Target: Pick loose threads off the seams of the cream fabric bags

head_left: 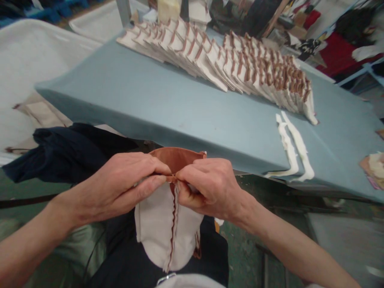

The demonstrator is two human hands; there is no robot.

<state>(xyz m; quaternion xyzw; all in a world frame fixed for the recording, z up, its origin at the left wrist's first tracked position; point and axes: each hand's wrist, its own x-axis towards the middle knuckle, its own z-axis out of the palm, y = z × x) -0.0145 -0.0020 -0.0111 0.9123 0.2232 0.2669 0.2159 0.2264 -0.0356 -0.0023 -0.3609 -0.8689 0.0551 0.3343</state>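
A white sewn fabric piece [156, 224] with a rust-brown lining and a dark, wavy centre seam hangs above my lap. My left hand [120, 186] pinches its brown upper edge between thumb and fingers, just left of the seam. Right beside it, my right hand [210, 186] grips the same edge with curled fingers, and the fingertips of both hands nearly meet at the seam. Behind the hands the brown lining [177, 157] curves up as the far side of the opening.
A blue-grey table [144, 100] stands ahead, bearing long overlapping rows of similar white and brown pieces [204, 52]. Two white strips [300, 148] lie near its front edge at right. White bins [45, 44] and dark cloth [66, 150] are at left.
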